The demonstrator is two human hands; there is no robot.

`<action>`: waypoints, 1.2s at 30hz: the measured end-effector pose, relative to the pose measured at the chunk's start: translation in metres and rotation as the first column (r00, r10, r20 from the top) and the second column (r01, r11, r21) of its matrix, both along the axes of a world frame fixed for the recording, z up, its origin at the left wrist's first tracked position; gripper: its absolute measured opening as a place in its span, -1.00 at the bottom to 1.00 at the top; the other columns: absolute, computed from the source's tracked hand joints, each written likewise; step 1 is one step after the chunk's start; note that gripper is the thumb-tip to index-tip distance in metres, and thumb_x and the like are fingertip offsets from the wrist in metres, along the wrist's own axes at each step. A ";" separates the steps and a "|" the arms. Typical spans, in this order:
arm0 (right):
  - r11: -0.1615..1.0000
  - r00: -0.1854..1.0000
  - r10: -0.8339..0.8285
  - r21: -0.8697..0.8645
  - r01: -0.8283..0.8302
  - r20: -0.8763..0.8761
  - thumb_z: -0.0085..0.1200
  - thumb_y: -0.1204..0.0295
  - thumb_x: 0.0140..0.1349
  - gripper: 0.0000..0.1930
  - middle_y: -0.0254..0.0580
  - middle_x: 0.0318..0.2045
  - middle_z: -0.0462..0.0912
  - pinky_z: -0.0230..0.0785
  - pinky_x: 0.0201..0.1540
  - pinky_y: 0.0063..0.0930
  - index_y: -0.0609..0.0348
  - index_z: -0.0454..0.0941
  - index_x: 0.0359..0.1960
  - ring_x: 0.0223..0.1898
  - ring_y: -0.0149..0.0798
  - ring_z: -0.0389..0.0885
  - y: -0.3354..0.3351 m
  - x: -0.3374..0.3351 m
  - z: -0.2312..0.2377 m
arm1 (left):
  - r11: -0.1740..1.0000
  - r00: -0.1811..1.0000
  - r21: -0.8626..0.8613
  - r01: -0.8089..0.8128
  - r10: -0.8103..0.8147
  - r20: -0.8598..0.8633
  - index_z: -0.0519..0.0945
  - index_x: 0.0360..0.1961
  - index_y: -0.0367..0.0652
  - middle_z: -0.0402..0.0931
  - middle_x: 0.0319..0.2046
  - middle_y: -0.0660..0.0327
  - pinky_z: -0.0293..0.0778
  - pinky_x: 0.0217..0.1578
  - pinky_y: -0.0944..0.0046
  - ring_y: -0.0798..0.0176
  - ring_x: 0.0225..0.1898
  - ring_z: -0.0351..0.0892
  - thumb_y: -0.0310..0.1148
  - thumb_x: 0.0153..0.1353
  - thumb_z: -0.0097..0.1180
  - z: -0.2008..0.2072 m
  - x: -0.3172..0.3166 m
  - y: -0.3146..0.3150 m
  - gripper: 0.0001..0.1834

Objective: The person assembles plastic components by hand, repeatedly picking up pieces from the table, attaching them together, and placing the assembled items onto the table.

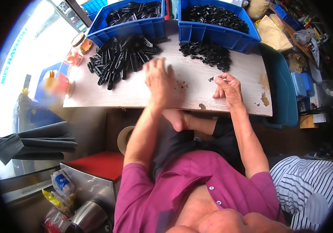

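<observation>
- Right hand: rests near the front edge of the desk, toward its right side. Thumb and forefinger are pinched on a small black part; the other fingers are curled under.
- Left hand: lies palm down near the middle of the desk, fingers spread toward the pile of long black pieces. It is blurred, so whether it grips anything cannot be told; it appears to press flat with nothing clamped.
- Handling, small part: judged very light and stiff, likely moulded plastic. Being tiny and smooth, it could slip from the fingertips; a pinch across its short sides looks the sound hold. Not fragile by appearance.
- Handling, long pieces: judged light and rigid, easy to take singly at mid-length. They lie crossed and tangled, so one lifted may drag its neighbours.
- Appearance: the small part is matt black, irregular, barely showing past the fingertips. A heap of small black parts of like kind lies toward the back right of the desk. The long pieces are flat black strips with notched ends, heaped at the back left.
- Surroundings: two blue bins stand at the back edge, the left bin holding long pieces, the right bin small ones. The desk top is pale, worn and chipped along the front edge.
</observation>
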State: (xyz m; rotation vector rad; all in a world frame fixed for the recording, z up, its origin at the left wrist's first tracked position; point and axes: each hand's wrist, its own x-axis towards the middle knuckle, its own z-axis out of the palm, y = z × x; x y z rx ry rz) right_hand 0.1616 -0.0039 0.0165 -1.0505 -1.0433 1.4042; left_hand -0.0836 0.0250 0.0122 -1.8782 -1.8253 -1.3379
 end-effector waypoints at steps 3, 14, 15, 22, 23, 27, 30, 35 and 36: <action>1.000 1.000 -0.002 -0.022 0.002 0.002 0.27 0.36 0.16 -0.83 -0.42 -0.83 0.36 0.41 -0.64 -0.54 0.16 0.57 -0.35 -0.79 -0.48 0.40 -0.001 -0.002 0.001 | 0.997 0.975 -0.069 -0.042 0.026 -0.221 0.57 -0.22 -0.15 0.55 -0.18 0.11 0.45 -0.12 0.04 -0.03 -0.08 0.47 -0.40 0.07 0.19 -0.006 -0.038 0.015 -0.78; 1.000 1.000 -0.018 -0.020 0.018 -0.001 0.28 0.33 0.15 -0.82 -0.42 -0.81 0.36 0.36 -0.67 -0.55 0.15 0.57 -0.37 -0.79 -0.46 0.42 0.000 -0.001 0.001 | 0.947 0.953 -0.129 0.296 -0.301 -0.026 0.54 -0.10 -0.14 0.55 -0.24 0.10 0.47 -0.16 0.05 -0.05 -0.19 0.55 -0.63 0.02 0.07 -0.001 -0.024 -0.003 -0.63; 1.000 1.000 -0.017 -0.015 0.017 -0.001 0.28 0.32 0.15 -0.81 -0.43 -0.81 0.36 0.36 -0.67 -0.55 0.15 0.57 -0.37 -0.78 -0.46 0.42 0.000 -0.003 0.001 | 0.947 0.954 -0.129 0.294 -0.300 -0.027 0.54 -0.10 -0.14 0.55 -0.24 0.10 0.47 -0.16 0.05 -0.05 -0.19 0.55 -0.63 0.02 0.07 -0.001 -0.025 -0.003 -0.63; 1.000 1.000 -0.024 -0.012 0.024 -0.019 0.29 0.31 0.14 -0.80 -0.42 -0.81 0.35 0.35 -0.67 -0.55 0.14 0.57 -0.38 -0.78 -0.44 0.43 -0.001 -0.003 0.000 | 0.975 0.976 -0.201 0.091 -0.127 -0.176 0.58 -0.07 -0.09 0.57 -0.20 0.13 0.41 -0.05 0.07 0.00 -0.07 0.50 -0.42 0.04 0.20 -0.015 -0.038 0.016 -0.64; 1.000 1.000 -0.024 -0.010 0.024 -0.020 0.29 0.31 0.14 -0.80 -0.42 -0.81 0.35 0.35 -0.67 -0.55 0.14 0.57 -0.38 -0.78 -0.44 0.43 -0.001 -0.003 0.000 | 0.976 0.982 -0.200 0.085 -0.116 -0.148 0.59 -0.07 -0.08 0.58 -0.19 0.14 0.40 -0.05 0.09 0.02 -0.06 0.50 -0.37 0.04 0.23 -0.018 -0.040 0.017 -0.64; 0.999 0.999 -0.036 -0.014 0.036 -0.025 0.28 0.31 0.14 -0.81 -0.42 -0.81 0.34 0.38 -0.67 -0.52 0.13 0.58 -0.36 -0.78 -0.44 0.42 -0.001 -0.003 -0.001 | 0.979 0.994 -0.172 0.106 -0.111 -0.017 0.60 -0.08 -0.07 0.59 -0.23 0.15 0.39 -0.05 0.10 0.02 -0.08 0.49 -0.34 0.04 0.26 -0.025 -0.043 0.022 -0.64; 0.998 0.998 -0.053 -0.030 0.052 -0.034 0.28 0.31 0.15 -0.81 -0.41 -0.81 0.32 0.40 -0.67 -0.50 0.13 0.58 -0.35 -0.77 -0.44 0.42 -0.002 -0.004 0.001 | 0.989 0.991 -0.142 0.031 -0.049 -0.126 0.61 -0.12 -0.07 0.60 -0.27 0.15 0.40 -0.08 0.09 0.01 -0.14 0.51 -0.35 0.05 0.26 -0.024 -0.039 0.020 -0.68; 0.997 0.997 -0.071 -0.030 0.070 -0.039 0.24 0.31 0.18 -0.84 -0.39 -0.82 0.31 0.45 -0.66 -0.45 0.09 0.57 -0.35 -0.77 -0.38 0.43 -0.002 -0.003 -0.001 | 0.958 0.963 -0.182 0.220 -0.185 0.194 0.60 -0.28 -0.13 0.57 -0.35 0.17 0.40 -0.16 0.11 0.05 -0.22 0.50 -0.37 0.09 0.23 -0.020 -0.032 0.007 -0.83; 0.997 0.996 -0.075 -0.032 0.074 -0.043 0.24 0.31 0.18 -0.84 -0.39 -0.82 0.32 0.44 -0.67 -0.45 0.09 0.58 -0.35 -0.77 -0.38 0.44 -0.002 -0.003 -0.001 | 0.951 0.942 -0.156 0.268 -0.225 0.249 0.59 -0.29 -0.14 0.55 -0.39 0.16 0.40 -0.19 0.13 0.06 -0.27 0.49 -0.37 0.10 0.23 -0.019 -0.029 0.004 -0.84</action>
